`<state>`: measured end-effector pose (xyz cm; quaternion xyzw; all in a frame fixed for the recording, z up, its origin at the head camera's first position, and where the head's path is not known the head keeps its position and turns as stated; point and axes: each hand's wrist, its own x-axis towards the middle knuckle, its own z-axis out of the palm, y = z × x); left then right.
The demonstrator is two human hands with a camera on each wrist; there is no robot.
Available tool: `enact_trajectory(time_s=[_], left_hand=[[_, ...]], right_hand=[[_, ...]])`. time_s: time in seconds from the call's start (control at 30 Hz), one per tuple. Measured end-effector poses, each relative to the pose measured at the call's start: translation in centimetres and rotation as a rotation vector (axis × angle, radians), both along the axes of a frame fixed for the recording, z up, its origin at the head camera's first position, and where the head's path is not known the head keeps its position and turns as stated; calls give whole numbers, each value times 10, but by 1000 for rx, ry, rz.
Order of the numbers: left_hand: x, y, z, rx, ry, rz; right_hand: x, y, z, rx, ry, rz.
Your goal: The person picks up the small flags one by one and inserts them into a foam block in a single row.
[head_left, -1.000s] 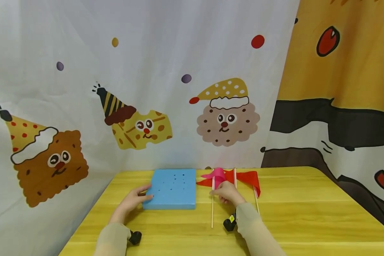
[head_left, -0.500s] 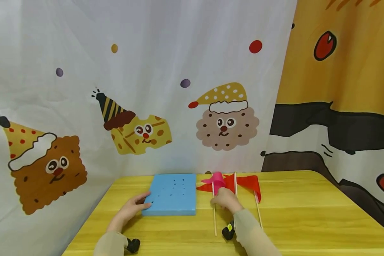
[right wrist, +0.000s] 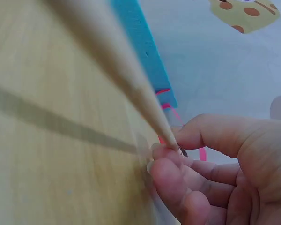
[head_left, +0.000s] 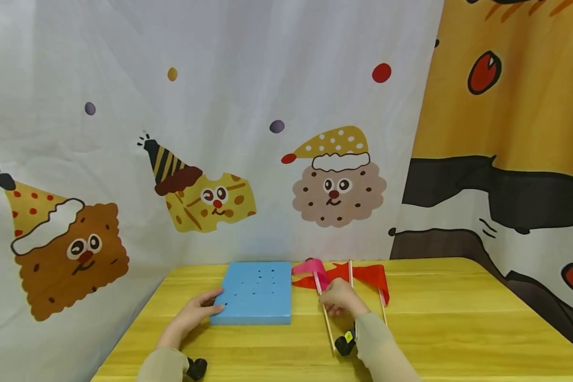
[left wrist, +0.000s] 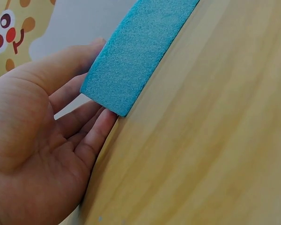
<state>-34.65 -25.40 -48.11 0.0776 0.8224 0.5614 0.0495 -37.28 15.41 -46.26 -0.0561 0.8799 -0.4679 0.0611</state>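
My left hand [head_left: 193,313] holds the left edge of a flat blue foam block [head_left: 260,310], which has several small holes in its top. In the left wrist view the block's corner [left wrist: 126,65] sits between thumb and fingers. To the right of the block, my right hand [head_left: 342,298] pinches the thin wooden stick [head_left: 328,326] of a pink pennant flag [head_left: 310,267]. The stick slants, its lower end toward me and to the right. Seen from the right wrist, thumb and fingertips meet round the stick [right wrist: 117,70], whose near end is blurred.
Red flags lie on the wooden table [head_left: 458,318] beyond and right of my right hand; one red flag [head_left: 372,277] is at the right, another red flag [head_left: 339,272] overlaps the pink one. A printed curtain [head_left: 267,223] hangs behind the table.
The pink flag's stick has turned from near upright in the view to slanting, its top going left and its lower end right. The left hand keeps its place on the block.
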Motion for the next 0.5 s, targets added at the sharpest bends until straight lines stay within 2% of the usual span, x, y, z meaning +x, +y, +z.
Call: enact_trajectory(time_s=[0.17, 0.5], left_hand=[[2, 0, 0, -17, 19, 9], [2, -2, -2, -4, 19, 2]], right_hand=[[-1, -1, 8, -18, 26, 18], [5, -11, 44, -82, 83, -5]])
